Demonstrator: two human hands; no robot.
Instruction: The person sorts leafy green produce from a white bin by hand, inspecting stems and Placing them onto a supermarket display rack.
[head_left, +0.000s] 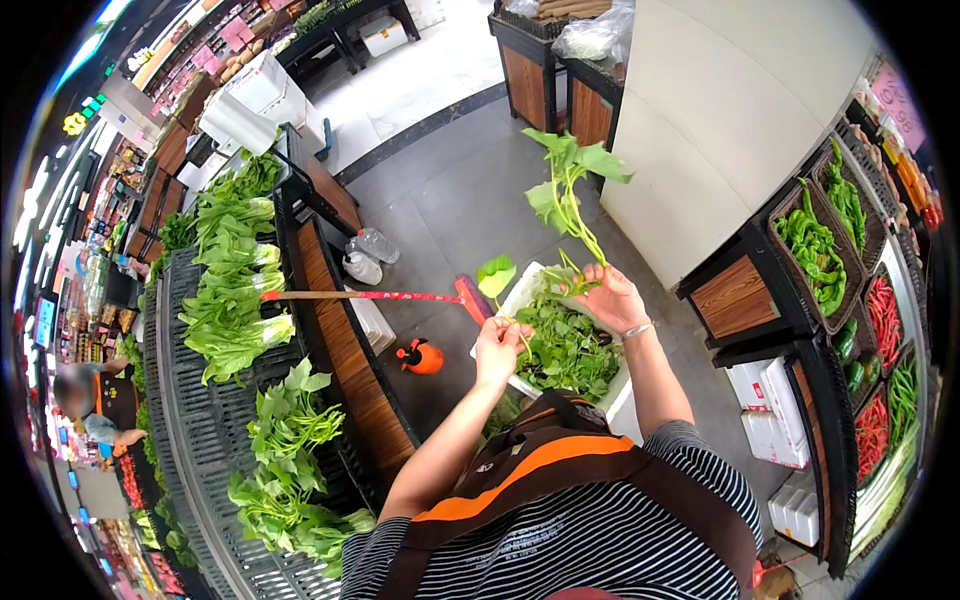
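My left hand (500, 346) pinches the stalk of a single leafy stem (496, 277), its leaf standing up beyond the fingers. In my right hand (611, 298) is a small bunch of long-stalked leafy greens (568, 191), leaves pointing away from me. Both hands are over a white foam box (616, 397), which holds a heap of loose green leaves (562, 341). The box's near side is partly hidden by my apron (525, 465).
To the left, a black slatted display stand (202, 435) carries bundled leafy greens (240, 300). A broom (367, 295) leans across its edge, near an orange spray bottle (421, 356). Pepper baskets (814, 255) line the right side. A person (105, 401) stands at far left.
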